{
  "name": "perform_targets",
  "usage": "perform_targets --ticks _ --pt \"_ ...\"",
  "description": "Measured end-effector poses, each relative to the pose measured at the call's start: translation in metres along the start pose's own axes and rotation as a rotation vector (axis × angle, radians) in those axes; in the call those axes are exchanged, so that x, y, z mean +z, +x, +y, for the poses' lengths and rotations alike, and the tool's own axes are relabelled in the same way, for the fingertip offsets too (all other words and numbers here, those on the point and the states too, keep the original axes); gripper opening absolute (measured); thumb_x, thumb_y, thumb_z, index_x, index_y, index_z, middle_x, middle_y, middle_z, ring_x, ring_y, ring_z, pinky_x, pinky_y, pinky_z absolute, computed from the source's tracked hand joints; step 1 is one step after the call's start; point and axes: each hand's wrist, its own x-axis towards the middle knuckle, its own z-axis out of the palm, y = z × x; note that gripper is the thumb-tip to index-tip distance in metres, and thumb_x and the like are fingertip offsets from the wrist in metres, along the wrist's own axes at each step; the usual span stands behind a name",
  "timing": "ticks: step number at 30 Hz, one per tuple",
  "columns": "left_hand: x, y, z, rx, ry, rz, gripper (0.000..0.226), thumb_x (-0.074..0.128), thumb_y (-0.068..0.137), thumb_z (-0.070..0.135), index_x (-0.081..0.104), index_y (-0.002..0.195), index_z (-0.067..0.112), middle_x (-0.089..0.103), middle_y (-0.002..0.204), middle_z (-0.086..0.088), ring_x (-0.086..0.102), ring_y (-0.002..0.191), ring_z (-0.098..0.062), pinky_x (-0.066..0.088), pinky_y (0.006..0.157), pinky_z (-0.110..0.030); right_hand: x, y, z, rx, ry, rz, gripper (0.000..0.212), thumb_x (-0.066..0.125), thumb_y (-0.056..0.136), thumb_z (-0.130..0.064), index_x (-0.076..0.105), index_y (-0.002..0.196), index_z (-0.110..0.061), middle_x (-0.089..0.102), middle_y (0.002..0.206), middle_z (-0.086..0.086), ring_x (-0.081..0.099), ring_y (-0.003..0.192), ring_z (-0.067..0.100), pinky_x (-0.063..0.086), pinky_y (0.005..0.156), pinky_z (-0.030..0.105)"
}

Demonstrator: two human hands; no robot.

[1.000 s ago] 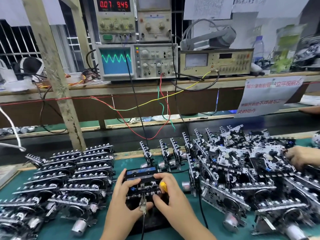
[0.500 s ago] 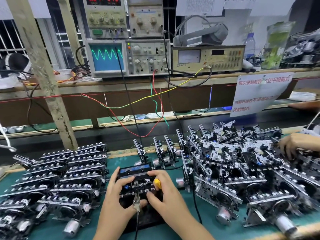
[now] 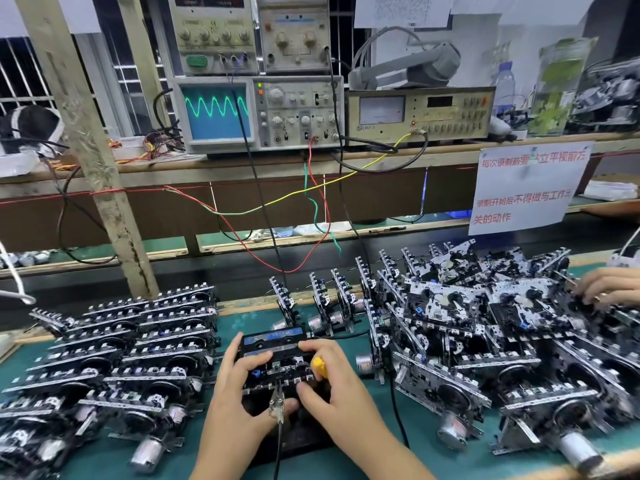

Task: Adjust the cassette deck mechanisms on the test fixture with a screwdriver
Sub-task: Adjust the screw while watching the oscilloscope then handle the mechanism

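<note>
Head view shows the left hand [image 3: 239, 393] gripping the deck [image 3: 277, 367] on the desk's [image 3: 429, 452] fixture [image 3: 301, 434], right hand [image 3: 337, 386] clasping the screwdriver [image 3: 319, 366], adjustment seemingly underway, a heap [image 3: 485, 341] apparently waiting.

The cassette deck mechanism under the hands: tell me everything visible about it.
The cassette deck mechanism sits on a dark test fixture on the green mat, between stacked units on the left and a pile on the right. It looks like black plastic and silvery metal, with a blue-labelled cassette loaded at its far side. The left hand grips its left edge; the right hand holds a yellow-handled screwdriver at its right. A metal clip on a black lead is at its near edge.
</note>
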Motion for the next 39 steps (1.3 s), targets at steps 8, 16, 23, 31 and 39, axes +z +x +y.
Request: perform_targets --ticks 8,16,23,31,39 --pt "-0.0003 0.0003 0.0008 -0.007 -0.002 -0.002 0.072 0.095 0.056 0.039 0.057 0.114 0.059 0.019 0.156 0.038 0.025 0.128 0.03 0.035 0.102 -0.033 -0.0007 0.0008 -0.0011 -0.004 -0.004 -0.004 0.029 0.053 0.088 -0.044 0.036 0.099 -0.065 0.044 0.131 -0.024 0.052 0.107 0.001 0.044 0.082 0.019" --pt "0.0001 0.0012 -0.0018 0.005 0.006 -0.002 0.076 0.097 0.054 0.034 0.057 0.114 0.06 0.019 0.154 0.04 0.025 0.131 0.027 0.035 0.1 -0.03 -0.0006 0.0006 0.0001 -0.014 -0.008 0.001 0.017 0.053 0.089 -0.046 0.043 0.101 -0.054 0.042 0.131 -0.03 0.052 0.1 0.0 0.044 0.077 0.017" --pt "-0.0004 0.0002 0.0018 0.01 0.001 0.004 0.076 0.097 0.054 0.033 0.057 0.111 0.062 0.02 0.154 0.04 0.026 0.132 0.026 0.035 0.099 -0.029 0.0003 0.001 0.0031 -0.017 -0.031 0.016 0.029 0.05 0.088 -0.051 0.051 0.109 -0.03 0.04 0.127 -0.033 0.051 0.097 -0.004 0.043 0.075 0.016" --pt "-0.0002 0.0001 0.0023 0.015 -0.009 0.01 0.074 0.096 0.055 0.033 0.057 0.111 0.062 0.02 0.155 0.038 0.027 0.133 0.023 0.035 0.101 -0.03 0.0002 0.0007 0.0028 0.0 -0.008 0.01 0.03 0.049 0.087 -0.052 0.051 0.107 -0.03 0.04 0.13 -0.032 0.051 0.099 -0.006 0.042 0.075 0.013" --pt "-0.0002 0.0006 0.0032 0.003 -0.002 0.002 0.074 0.096 0.055 0.035 0.057 0.111 0.061 0.019 0.154 0.04 0.025 0.13 0.027 0.036 0.097 -0.028 0.0001 -0.0004 0.0007 -0.008 -0.017 -0.001 0.015 0.049 0.087 -0.052 0.036 0.085 -0.044 0.04 0.139 -0.028 0.052 0.104 -0.004 0.043 0.076 0.015"
